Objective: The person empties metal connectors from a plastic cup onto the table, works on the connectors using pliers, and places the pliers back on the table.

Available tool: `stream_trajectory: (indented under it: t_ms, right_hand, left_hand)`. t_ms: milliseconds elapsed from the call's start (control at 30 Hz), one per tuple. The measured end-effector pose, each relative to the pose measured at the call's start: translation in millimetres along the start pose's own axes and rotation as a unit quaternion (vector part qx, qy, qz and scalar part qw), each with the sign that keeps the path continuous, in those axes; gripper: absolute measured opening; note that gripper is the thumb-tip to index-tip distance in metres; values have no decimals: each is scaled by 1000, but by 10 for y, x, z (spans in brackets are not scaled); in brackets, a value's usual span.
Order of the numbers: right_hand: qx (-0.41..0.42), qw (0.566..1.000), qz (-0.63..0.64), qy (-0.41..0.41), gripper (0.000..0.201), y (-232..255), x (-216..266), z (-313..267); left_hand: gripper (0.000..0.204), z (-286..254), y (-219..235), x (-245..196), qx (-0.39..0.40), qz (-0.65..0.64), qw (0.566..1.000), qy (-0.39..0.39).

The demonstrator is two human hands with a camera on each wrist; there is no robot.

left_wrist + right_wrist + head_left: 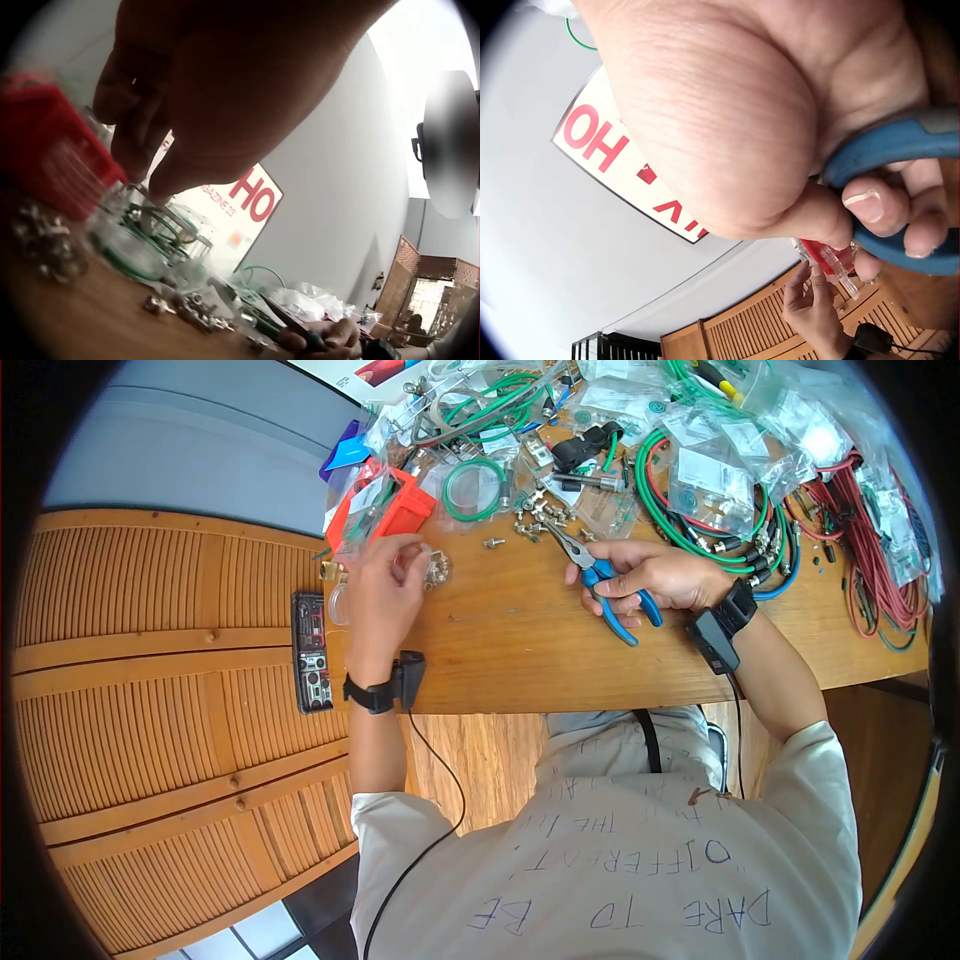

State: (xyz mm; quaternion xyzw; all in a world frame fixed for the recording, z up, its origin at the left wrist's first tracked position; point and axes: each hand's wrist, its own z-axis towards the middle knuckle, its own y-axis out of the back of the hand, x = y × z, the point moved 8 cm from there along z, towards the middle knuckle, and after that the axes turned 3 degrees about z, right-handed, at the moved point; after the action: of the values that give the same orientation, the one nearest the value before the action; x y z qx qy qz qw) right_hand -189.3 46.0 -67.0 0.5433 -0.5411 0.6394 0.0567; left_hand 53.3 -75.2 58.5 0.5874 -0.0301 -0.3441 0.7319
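My right hand (668, 575) grips long-nose pliers (606, 586) by their blue handles, the tapered nose pointing toward loose metal connectors (545, 510). Up close in the right wrist view, fingers curl round a blue handle (900, 142). My left hand (388, 592) hovers at the left of the table, beside a red bin (405, 508) and a small pile of metal connectors (437, 568). Its fingers (161, 176) hang loosely bent in the left wrist view, and nothing shows between them. One single connector (494, 543) lies apart on the wood.
Coiled green cables (475, 490), plastic bags (710, 485) and red cables (865, 550) crowd the table's back and right. A round clear lid (338, 605) lies at the left edge, near a black case of small parts (312, 652). Wooden louvred doors (180, 600) stand left.
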Motion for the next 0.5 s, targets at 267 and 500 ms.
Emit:
stream_trajectory:
  t_ms: [267,500]
  right_hand:
    - [-5,1000,0,-4,28,19,14,-16]
    - [18,999,32,-3,32,-8,7,-11]
  left_hand:
    - [26,68,-718,-531,72,88,985,-130]
    - [19,168,-1067,-382,83,106,979,-152]
